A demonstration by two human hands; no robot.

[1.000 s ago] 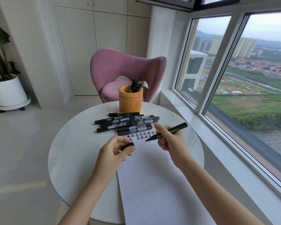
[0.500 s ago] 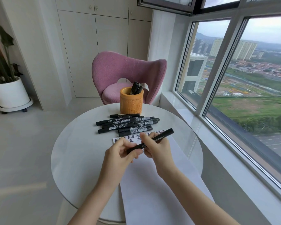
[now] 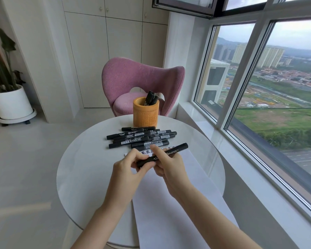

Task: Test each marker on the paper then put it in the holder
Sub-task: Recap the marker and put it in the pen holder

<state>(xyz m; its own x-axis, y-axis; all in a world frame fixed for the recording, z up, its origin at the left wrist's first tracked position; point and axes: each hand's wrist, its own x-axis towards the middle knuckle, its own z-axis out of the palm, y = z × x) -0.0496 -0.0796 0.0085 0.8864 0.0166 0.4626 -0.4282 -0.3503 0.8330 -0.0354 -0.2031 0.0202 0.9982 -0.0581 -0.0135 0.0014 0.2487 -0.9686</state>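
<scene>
The job looks early on: only a few markers stand in the holder at the far edge of the table, while a much bigger heap lies flat between the holder and the far end of the paper, presumably waiting to be tested. A short row of black marks along the paper's far edge shows some testing is done; the rest of the sheet, which runs to the near edge of the table and hangs over it, is blank. One marker is in hand now, held above the far end of the paper, well short of the holder. The right hand grips its barrel, index finger laid across it, and the left hand pinches its near end (the fingers hide that end, so I cannot tell whether the cap is fully on). My read is that this one is being capped or uncapped, so it is mid-cycle. Left to do: finish it, drop it in, then work through the whole heap.
</scene>
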